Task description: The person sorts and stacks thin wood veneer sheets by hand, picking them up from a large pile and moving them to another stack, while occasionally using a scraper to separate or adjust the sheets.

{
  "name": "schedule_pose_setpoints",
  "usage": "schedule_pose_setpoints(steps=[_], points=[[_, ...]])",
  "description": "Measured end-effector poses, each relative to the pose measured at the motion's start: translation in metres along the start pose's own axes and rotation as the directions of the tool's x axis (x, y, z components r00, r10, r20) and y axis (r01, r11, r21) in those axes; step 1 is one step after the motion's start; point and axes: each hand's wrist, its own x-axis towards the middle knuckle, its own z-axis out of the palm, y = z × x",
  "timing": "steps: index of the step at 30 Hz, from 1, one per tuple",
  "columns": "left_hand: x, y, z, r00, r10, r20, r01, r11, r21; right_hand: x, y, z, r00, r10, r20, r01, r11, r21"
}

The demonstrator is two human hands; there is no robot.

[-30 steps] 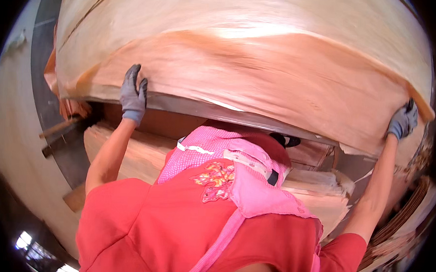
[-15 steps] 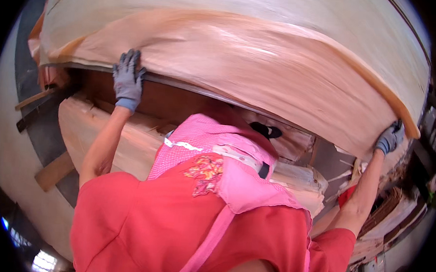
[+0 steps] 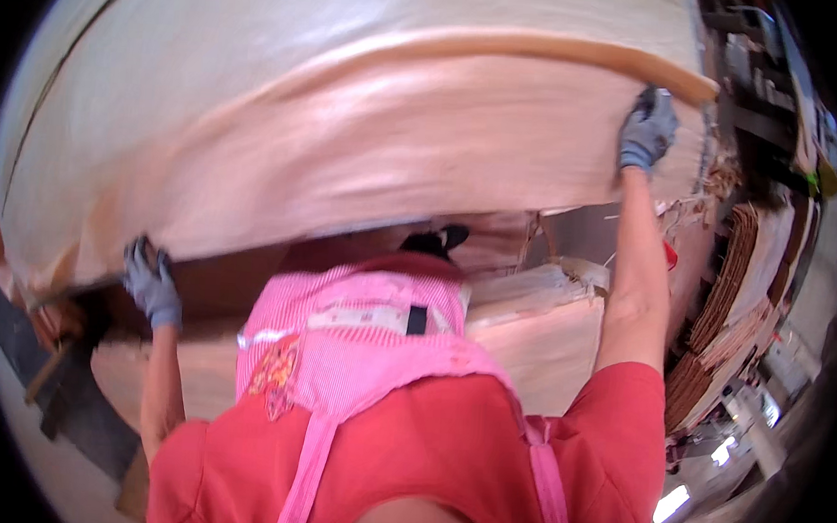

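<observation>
A large, thin, pinkish wood veneer sheet (image 3: 425, 139) lies over a pale stack (image 3: 356, 17) in front of me, its far edge raised in a curled, darker band. My left hand (image 3: 152, 285), in a grey glove, is at the sheet's near left edge with fingers apart. Toward the right end, my right hand (image 3: 649, 132), gloved the same way, rests on the sheet just short of the curled band. Its fingers look slightly bent and blurred, and no fold of veneer shows inside them.
Below the near edge is a dark gap, with a black shoe (image 3: 436, 241) in it. A pale wooden block (image 3: 537, 353) lies close to my body. Bundled brown-edged sheets (image 3: 725, 287) stand at the right, with clutter behind them.
My view has swung, so the scene sits further left. The right hand is now further in from the sheet's right end; the left hand stays by the near edge. The far band looks straighter.
</observation>
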Motion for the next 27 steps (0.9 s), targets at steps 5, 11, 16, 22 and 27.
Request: schedule_pose_setpoints(steps=[5,11,16,22,27], points=[[0.026,0.045,-0.048,0.994,0.091,-0.059,-0.096,0.992,-0.082,-0.012,-0.007,0.000,0.966,0.200,0.165,-0.199,0.980,-0.023],[0.137,0.239,-0.117,0.832,0.428,-0.354,-0.550,0.547,-0.631,-0.009,-0.008,-0.011,0.950,0.227,0.212,-0.218,0.974,-0.068],[0.229,0.428,-0.147,0.643,0.572,-0.510,-0.719,0.221,-0.659,0.002,-0.024,-0.017,0.958,0.209,0.198,-0.225,0.972,0.064],[0.285,0.529,-0.160,0.461,0.662,-0.591,-0.848,0.134,-0.512,0.001,-0.032,-0.030,0.938,0.270,0.219,-0.281,0.959,0.024],[0.392,0.536,-0.102,0.594,0.585,-0.552,-0.773,0.604,-0.193,0.003,-0.037,-0.032,0.925,0.293,0.242,-0.312,0.949,0.041]])
